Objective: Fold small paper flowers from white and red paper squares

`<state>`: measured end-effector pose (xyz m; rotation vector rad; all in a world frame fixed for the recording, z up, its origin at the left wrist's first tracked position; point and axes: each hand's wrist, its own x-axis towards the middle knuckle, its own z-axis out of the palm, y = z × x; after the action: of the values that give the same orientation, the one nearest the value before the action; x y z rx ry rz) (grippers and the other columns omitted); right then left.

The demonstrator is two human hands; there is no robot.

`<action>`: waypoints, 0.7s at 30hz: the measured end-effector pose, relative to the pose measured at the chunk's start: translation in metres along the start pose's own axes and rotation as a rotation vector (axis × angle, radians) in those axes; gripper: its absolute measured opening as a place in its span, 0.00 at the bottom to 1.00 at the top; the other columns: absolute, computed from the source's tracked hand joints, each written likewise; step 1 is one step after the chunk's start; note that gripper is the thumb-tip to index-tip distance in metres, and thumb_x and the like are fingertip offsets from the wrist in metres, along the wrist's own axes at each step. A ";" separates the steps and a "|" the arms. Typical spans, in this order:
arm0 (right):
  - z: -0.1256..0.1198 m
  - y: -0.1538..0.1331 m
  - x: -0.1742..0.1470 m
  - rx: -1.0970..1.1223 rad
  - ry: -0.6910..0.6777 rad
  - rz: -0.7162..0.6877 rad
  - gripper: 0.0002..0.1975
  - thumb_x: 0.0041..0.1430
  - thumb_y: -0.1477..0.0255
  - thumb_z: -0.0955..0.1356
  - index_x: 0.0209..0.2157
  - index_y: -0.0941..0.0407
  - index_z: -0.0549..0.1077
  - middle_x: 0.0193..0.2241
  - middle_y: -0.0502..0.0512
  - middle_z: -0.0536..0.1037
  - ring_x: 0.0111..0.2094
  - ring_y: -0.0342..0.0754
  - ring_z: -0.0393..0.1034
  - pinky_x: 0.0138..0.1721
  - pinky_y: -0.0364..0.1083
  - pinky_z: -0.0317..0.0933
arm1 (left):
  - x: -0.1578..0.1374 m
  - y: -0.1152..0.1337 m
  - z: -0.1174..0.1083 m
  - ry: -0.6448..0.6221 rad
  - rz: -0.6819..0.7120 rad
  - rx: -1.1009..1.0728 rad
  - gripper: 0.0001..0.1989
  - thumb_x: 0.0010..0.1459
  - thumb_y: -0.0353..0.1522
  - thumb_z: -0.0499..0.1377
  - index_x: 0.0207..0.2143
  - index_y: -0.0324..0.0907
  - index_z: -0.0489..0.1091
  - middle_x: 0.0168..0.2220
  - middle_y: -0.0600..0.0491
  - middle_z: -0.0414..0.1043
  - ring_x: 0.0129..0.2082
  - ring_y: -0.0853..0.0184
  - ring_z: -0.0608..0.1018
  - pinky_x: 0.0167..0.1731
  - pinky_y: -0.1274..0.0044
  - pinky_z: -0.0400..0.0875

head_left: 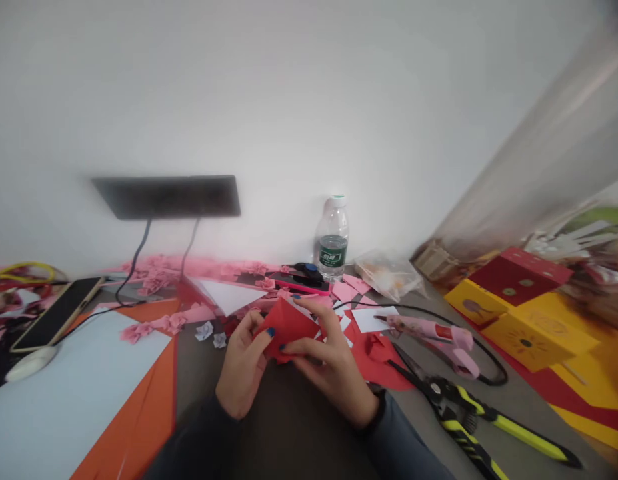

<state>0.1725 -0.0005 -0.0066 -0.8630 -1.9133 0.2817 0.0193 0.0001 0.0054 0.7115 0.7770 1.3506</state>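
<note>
Between my two hands is a piece of folded red paper [291,328], held up just above the grey table. My left hand [245,365] pinches its left side, thumb on the near face. My right hand [333,363] grips the right side, with thumb and fingers along the fold and upper edge. Just right of my hands lie red paper scraps [383,357] and a white paper piece [373,319]. A pink glue gun [433,333] rests there with its nozzle over the white paper. Small crumpled white paper bits [205,331] lie left of my left hand.
Yellow-handled pliers [451,400] lie at the near right, beside yellow and red paper boxes [531,320]. A water bottle [333,240] stands by the wall. Leftward are pink paper flowers [159,325], light-blue and orange sheets [149,400], a phone [59,313] and a white mouse [31,365].
</note>
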 end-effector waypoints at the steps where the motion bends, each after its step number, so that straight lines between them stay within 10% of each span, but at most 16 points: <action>1: -0.001 0.000 0.000 0.047 -0.008 0.029 0.08 0.58 0.78 0.69 0.33 0.50 0.78 0.59 0.56 0.62 0.59 0.59 0.59 0.56 0.58 0.58 | 0.000 0.001 0.000 -0.006 -0.007 -0.005 0.10 0.48 0.31 0.68 0.30 0.41 0.69 0.27 0.58 0.71 0.27 0.72 0.74 0.29 0.82 0.71; 10: 0.000 0.003 0.002 0.325 0.044 0.304 0.08 0.57 0.74 0.70 0.25 0.54 0.70 0.49 0.59 0.72 0.52 0.55 0.68 0.49 0.52 0.63 | 0.000 0.002 -0.005 -0.135 0.073 0.556 0.10 0.53 0.32 0.63 0.38 0.39 0.79 0.36 0.48 0.81 0.37 0.62 0.80 0.38 0.76 0.74; 21: -0.002 0.002 0.003 0.215 -0.021 0.171 0.07 0.56 0.71 0.72 0.25 0.54 0.74 0.50 0.59 0.71 0.52 0.57 0.67 0.50 0.56 0.63 | 0.008 -0.007 -0.013 -0.068 -0.063 0.332 0.18 0.52 0.40 0.65 0.42 0.38 0.77 0.33 0.48 0.81 0.29 0.65 0.80 0.30 0.78 0.73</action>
<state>0.1749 0.0028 -0.0047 -0.8815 -1.7916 0.5904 0.0126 0.0079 -0.0085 0.9800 0.9727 1.1459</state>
